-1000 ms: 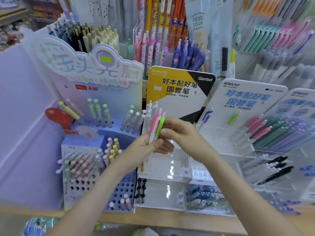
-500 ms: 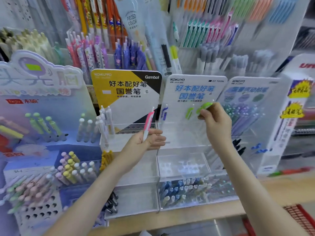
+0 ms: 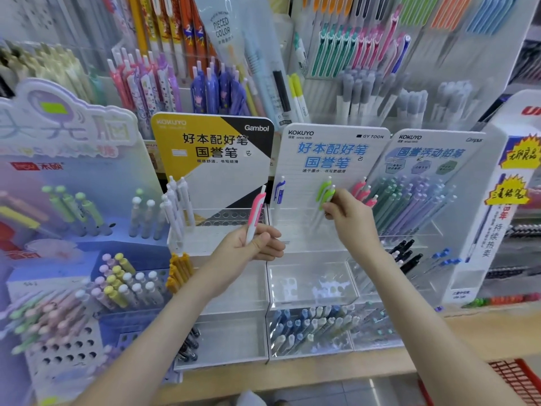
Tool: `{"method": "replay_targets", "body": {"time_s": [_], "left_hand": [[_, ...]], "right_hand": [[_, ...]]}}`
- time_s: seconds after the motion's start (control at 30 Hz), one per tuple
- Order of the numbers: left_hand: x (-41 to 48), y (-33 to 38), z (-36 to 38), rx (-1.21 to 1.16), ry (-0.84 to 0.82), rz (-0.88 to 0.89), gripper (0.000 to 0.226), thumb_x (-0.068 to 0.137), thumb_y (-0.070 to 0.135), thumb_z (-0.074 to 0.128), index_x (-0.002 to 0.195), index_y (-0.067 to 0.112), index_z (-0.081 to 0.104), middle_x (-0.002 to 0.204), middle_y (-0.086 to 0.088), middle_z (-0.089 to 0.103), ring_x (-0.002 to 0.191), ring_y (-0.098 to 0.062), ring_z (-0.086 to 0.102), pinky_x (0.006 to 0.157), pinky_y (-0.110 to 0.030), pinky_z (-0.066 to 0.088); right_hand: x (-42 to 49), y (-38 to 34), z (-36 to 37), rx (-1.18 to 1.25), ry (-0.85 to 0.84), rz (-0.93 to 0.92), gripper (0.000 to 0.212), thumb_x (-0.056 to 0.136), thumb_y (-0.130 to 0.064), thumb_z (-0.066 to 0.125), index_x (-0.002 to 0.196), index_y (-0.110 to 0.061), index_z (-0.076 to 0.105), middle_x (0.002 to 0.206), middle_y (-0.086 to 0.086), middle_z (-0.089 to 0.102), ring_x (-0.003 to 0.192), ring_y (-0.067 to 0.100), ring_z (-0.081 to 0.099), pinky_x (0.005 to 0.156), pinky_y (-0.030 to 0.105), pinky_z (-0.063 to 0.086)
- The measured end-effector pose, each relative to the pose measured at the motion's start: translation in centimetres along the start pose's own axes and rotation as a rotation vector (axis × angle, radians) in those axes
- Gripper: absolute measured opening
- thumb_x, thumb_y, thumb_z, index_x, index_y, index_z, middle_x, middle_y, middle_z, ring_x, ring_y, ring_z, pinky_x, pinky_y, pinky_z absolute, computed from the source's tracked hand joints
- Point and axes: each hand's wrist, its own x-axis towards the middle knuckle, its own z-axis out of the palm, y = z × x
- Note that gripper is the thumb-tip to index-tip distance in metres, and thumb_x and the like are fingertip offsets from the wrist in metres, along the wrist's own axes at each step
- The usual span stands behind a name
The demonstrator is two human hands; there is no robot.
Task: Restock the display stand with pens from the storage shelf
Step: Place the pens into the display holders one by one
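Observation:
My left hand grips a white pen with a pink clip, held upright in front of the yellow and black Kokuyo stand. My right hand pinches a white pen with a green clip at the top row of the clear white Kokuyo display stand, right beside another green-clip pen that stands there. A blue-clip pen stands at that row's left and pink-clip pens at its right.
A purple display with pastel pens stands at the left. A third Kokuyo stand with several green and purple pens is at the right. Clear bins below hold blue and grey pens. Hanging pens fill the back wall. A wooden shelf edge runs below.
My right hand took the green-clip pen from the bundle in my left hand and carried it right to the white stand's top row. The view swung right. My left hand keeps the pink-clip pen.

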Motion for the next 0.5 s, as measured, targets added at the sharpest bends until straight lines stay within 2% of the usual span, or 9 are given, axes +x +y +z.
{"method": "replay_targets", "body": {"time_s": [0.1,0.17,0.23,0.3,0.37,0.43,0.5], "left_hand": [[-0.1,0.0,0.1,-0.017,0.0,0.006,0.023,0.09,0.021,0.05,0.102,0.006,0.062,0.088,-0.007,0.073,0.087,-0.024,0.07,0.084,-0.036,0.056],[-0.1,0.0,0.2,-0.02,-0.001,0.006,0.025,0.088,0.024,0.051,0.102,0.006,0.062,0.088,-0.006,0.074,0.086,-0.023,0.07,0.084,-0.035,0.056],[-0.1,-0.1,0.2,-0.008,-0.005,0.009,0.02,0.093,0.018,0.049,0.103,0.006,0.061,0.088,-0.006,0.074,0.087,-0.023,0.07,0.084,-0.034,0.056],[-0.2,-0.1,0.2,0.002,-0.004,0.011,0.017,0.097,0.012,0.046,0.103,0.006,0.061,0.087,-0.005,0.074,0.086,-0.022,0.07,0.084,-0.034,0.056],[-0.2,-0.1,0.2,0.002,-0.005,0.012,0.017,0.097,0.011,0.045,0.103,0.006,0.061,0.087,-0.005,0.074,0.085,-0.022,0.07,0.084,-0.034,0.056],[-0.2,-0.1,0.3,-0.003,-0.015,0.009,0.017,0.097,0.011,0.046,0.103,0.006,0.061,0.087,-0.006,0.073,0.086,-0.022,0.07,0.086,-0.036,0.055],[-0.2,-0.1,0.6,0.002,-0.048,0.008,0.017,0.097,0.011,0.046,0.102,0.007,0.061,0.088,-0.006,0.073,0.087,-0.023,0.07,0.086,-0.037,0.055]], "right_hand": [[0.1,0.0,0.0,-0.012,-0.007,0.002,0.01,0.092,-0.008,0.056,0.091,0.001,0.058,0.08,0.012,0.066,0.082,0.029,0.063,0.074,0.028,0.046],[0.1,0.0,-0.2,-0.034,-0.017,0.003,0.011,0.092,-0.01,0.056,0.092,0.001,0.058,0.082,0.012,0.067,0.082,0.029,0.063,0.076,0.032,0.046],[0.1,0.0,-0.3,-0.055,-0.039,0.006,0.01,0.091,-0.012,0.058,0.094,-0.002,0.059,0.086,0.009,0.068,0.084,0.026,0.063,0.079,0.034,0.047],[-0.2,0.0,-0.3,-0.056,-0.047,0.016,0.014,0.09,-0.012,0.06,0.102,-0.005,0.059,0.092,0.003,0.066,0.089,0.019,0.062,0.08,0.027,0.047],[-0.9,-0.2,-0.1,-0.038,0.017,0.007,0.025,0.09,-0.012,0.062,0.114,-0.008,0.055,0.097,0.001,0.064,0.091,0.015,0.06,0.078,0.018,0.043],[-2.0,-1.1,0.0,0.018,0.117,-0.016,0.028,0.089,-0.012,0.064,0.114,-0.012,0.052,0.094,-0.001,0.062,0.086,0.012,0.059,0.072,0.009,0.041],[-3.2,-2.5,-0.1,0.107,0.095,-0.045,0.026,0.088,-0.015,0.065,0.109,-0.019,0.052,0.089,-0.007,0.061,0.082,0.004,0.058,0.071,0.007,0.042]]}}
